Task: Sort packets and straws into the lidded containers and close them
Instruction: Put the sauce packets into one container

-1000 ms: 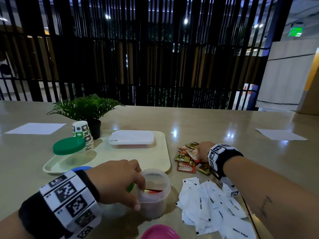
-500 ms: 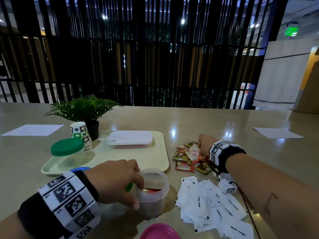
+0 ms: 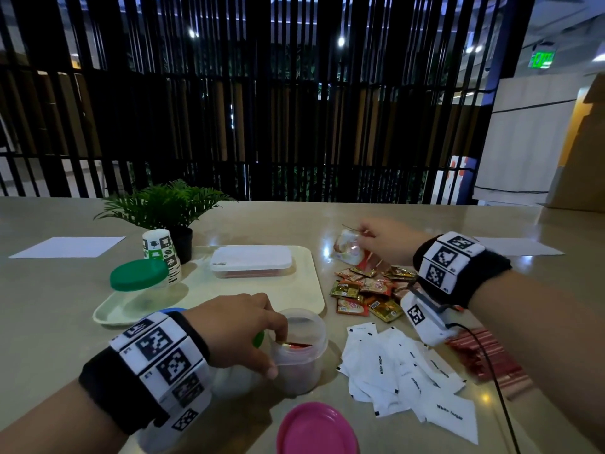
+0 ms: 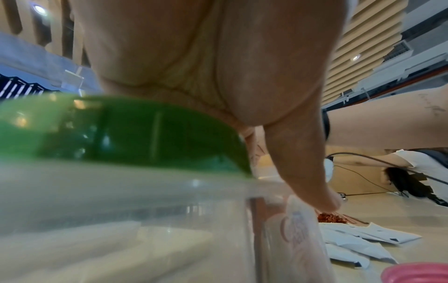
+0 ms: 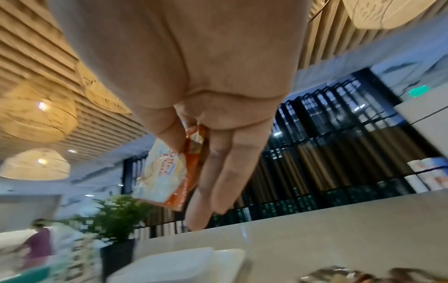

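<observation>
**A:** Packets first, left to right: where do they lie?

**B:** On the tray (image 3: pixel 304 290) at the left stand a green-lidded jar (image 3: pixel 139 276) and a flat white-lidded box (image 3: pixel 251 261), both closed. A printed paper cup (image 3: pixel 160 253) and a potted plant (image 3: pixel 163 208) stand at the tray's far left corner.

**A:** And the open one?

**B:** The clear round container (image 3: pixel 302 352) stands just in front of the tray, lid off, with red packets inside. The left hand (image 3: pixel 235 329) grips it, thumb on the near wall and fingers curled over the rim. A pink lid (image 3: pixel 316 427) lies near the table's front edge.

**A:** Right of that?

**B:** The white sugar packets (image 3: pixel 406 375) lie scattered flat beside the container. Beyond them is a heap of coloured sauce packets (image 3: pixel 366 291), just off the tray's right edge. A bundle of red straws (image 3: pixel 487 358) lies to the right of the sugar.

**A:** The right hand?

**B:** The right hand (image 3: pixel 386 240) is raised above the far end of the heap, pinching an orange-and-white packet (image 5: pixel 167 172) by its top edge between thumb and fingers; the packet hangs clear of the table.
</observation>
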`<move>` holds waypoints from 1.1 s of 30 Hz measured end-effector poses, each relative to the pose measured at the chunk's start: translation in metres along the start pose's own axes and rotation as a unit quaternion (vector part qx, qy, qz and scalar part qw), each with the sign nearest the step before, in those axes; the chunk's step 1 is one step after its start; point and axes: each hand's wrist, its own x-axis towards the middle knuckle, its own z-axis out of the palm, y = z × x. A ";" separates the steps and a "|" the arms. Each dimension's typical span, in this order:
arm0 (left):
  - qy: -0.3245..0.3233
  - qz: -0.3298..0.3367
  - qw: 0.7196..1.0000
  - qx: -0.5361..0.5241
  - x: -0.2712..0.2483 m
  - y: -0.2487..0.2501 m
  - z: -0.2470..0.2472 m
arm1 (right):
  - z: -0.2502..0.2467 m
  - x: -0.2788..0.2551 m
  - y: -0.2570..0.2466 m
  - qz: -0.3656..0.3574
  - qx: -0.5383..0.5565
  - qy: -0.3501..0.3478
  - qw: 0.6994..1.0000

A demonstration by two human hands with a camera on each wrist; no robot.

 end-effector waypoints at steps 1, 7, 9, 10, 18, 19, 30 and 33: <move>0.000 0.000 1.000 0.000 0.000 0.000 0.000 | 0.005 -0.008 -0.009 -0.013 0.045 -0.028 0.999; 0.006 -0.003 1.000 0.003 -0.002 0.002 -0.001 | 0.037 -0.040 -0.046 -0.103 -0.009 -0.090 0.991; 0.006 -0.004 1.000 0.006 -0.002 0.003 -0.002 | 0.047 -0.046 -0.053 -0.126 -0.075 -0.094 0.985; 0.006 -0.005 1.000 0.007 -0.003 0.003 -0.002 | 0.051 -0.048 -0.056 -0.139 -0.117 -0.090 0.979; 0.024 -0.005 1.000 0.005 -0.001 0.002 0.000 | 0.074 -0.054 -0.078 -0.182 -0.236 -0.131 0.945; 0.025 -0.007 1.000 0.002 -0.001 0.001 0.000 | 0.075 -0.054 -0.079 -0.176 -0.226 -0.137 0.948; 0.029 -0.015 0.999 -0.001 -0.001 0.001 0.002 | 0.079 -0.061 -0.067 -0.170 -0.220 -0.148 0.949; 0.037 -0.022 0.999 -0.012 -0.002 0.001 0.003 | 0.082 -0.062 -0.063 -0.171 -0.204 -0.133 0.954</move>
